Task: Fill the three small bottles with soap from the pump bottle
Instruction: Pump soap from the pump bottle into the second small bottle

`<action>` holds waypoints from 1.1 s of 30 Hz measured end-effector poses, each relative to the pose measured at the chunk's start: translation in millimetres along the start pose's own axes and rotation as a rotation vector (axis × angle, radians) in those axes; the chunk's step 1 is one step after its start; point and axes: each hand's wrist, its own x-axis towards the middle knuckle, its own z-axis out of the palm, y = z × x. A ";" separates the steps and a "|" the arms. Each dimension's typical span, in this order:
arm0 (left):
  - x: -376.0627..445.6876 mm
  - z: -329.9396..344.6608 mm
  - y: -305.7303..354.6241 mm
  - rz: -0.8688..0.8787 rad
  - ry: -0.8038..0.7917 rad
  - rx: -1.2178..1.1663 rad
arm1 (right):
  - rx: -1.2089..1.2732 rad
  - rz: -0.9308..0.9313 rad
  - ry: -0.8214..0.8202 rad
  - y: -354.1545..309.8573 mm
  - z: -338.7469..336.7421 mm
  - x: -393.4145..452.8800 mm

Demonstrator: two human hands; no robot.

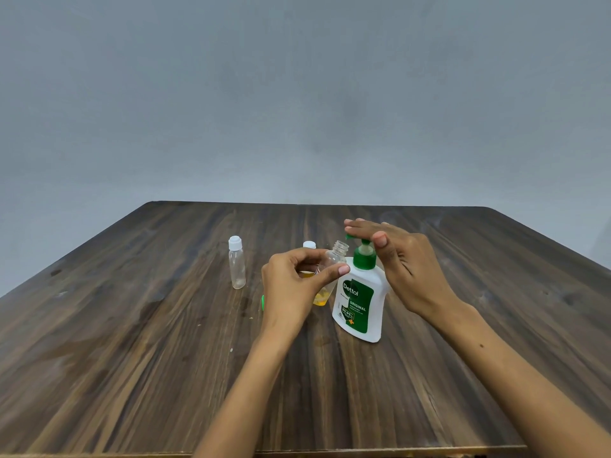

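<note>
Dark wood-grain table (132, 358) against a plain grey wall (297, 94). From my feed, head view only.

White plastic pump bottle with green label and green pump head (360, 302) stands upright a little right of the table's centre. Right hand (406, 259) lies flat over the pump head, fingers straight and pressed together, reaching left across the nozzle; thumb sticks out toward me, apart from the fingers. I cannot tell how far down the pump is pressed.

Left hand (294, 282) holds a small clear plastic bottle with no cap (330, 269), thumb and fingers curled round its body. That bottle is tilted, open neck up and to the right, just beside the pump's spout. Some yellow liquid sits at its bottom.

A second small bottle with a white cap (309, 245) shows behind the left hand, mostly hidden; yellow shows low in it.

Third small clear bottle with white cap (236, 266) stands upright to the left, well apart from the hands, no liquid in it.

A small green object (263, 302) peeks out at the left wrist's edge; what it is I cannot tell.
</note>
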 end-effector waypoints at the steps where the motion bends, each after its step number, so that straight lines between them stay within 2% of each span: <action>1: -0.1 -0.1 0.5 -0.003 0.003 -0.007 | -0.004 0.001 -0.002 -0.2 0.2 0.4; 33: -1.5 0.8 2.4 0.000 0.003 -0.025 | 0.015 -0.010 0.014 4.4 0.2 0.5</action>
